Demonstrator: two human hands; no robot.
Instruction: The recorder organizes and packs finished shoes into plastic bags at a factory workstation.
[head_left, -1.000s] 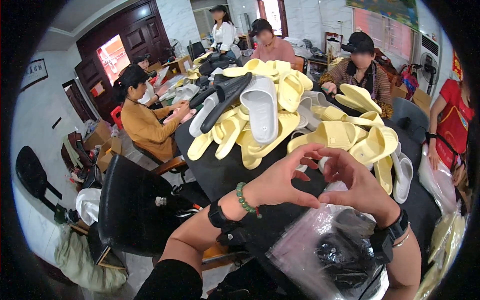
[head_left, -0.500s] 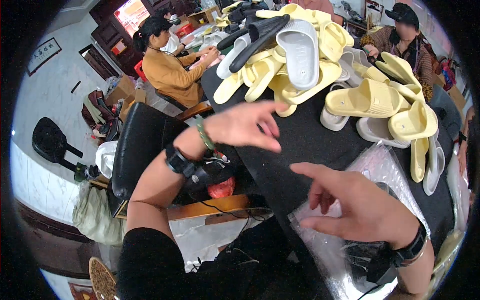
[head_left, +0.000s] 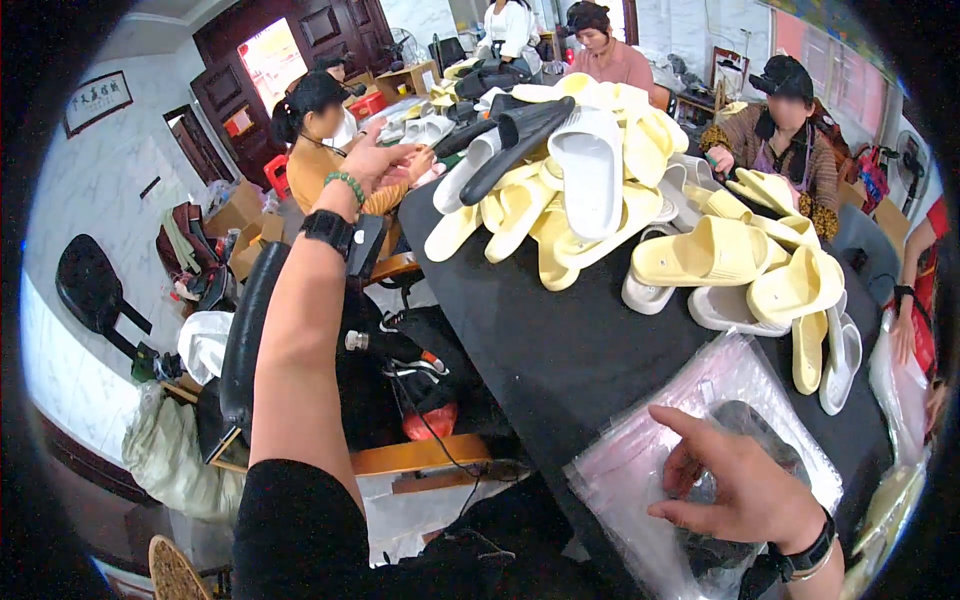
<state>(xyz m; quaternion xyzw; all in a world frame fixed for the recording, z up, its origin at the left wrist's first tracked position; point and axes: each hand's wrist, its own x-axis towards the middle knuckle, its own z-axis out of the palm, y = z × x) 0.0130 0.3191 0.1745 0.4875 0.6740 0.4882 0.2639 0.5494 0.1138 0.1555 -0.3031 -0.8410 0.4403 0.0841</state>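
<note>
My left hand (head_left: 372, 160) is stretched out far to the left of the black table (head_left: 560, 350), open and holding nothing, near the left end of a big heap of yellow, white and black foam slippers (head_left: 590, 190). A green bead bracelet and a black watch sit on that wrist. My right hand (head_left: 735, 485) hovers low at the near right, fingers spread, resting on a stack of clear plastic bags (head_left: 690, 420) with something dark underneath.
Several people sit around the table: one in a mustard top (head_left: 320, 150) at the left, one in pink (head_left: 610, 55) at the far end, one in a black cap (head_left: 785, 115) at the right. A black chair (head_left: 250, 330) stands left of the table. Cardboard boxes (head_left: 240, 215) lie by the wall.
My left hand has swung away from the right hand, up and out to the far left. My right hand has dropped onto the plastic bags. The view has tilted left and down.
</note>
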